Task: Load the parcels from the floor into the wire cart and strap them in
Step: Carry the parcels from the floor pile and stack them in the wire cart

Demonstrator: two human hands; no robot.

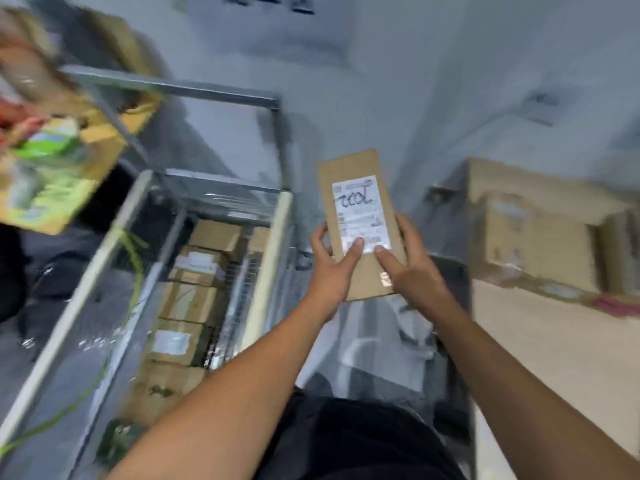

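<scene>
I hold a flat brown cardboard parcel (353, 168) with a white label upright in front of me, just right of the wire cart (270, 237). My left hand (332, 268) grips its lower left edge, thumb on the label. My right hand (412, 268) grips the lower right edge, thumb also on the label. Inside the cart lie several brown parcels (194, 299), stacked in a row along its bottom. A green-yellow strap (135, 251) hangs over the cart's left side.
More cardboard boxes (533, 237) sit on the floor at the right. A shelf (166, 86) at the upper left carries boxes and a green-printed carton (52, 174). Grey plastic bags (388, 341) lie on the floor below my hands.
</scene>
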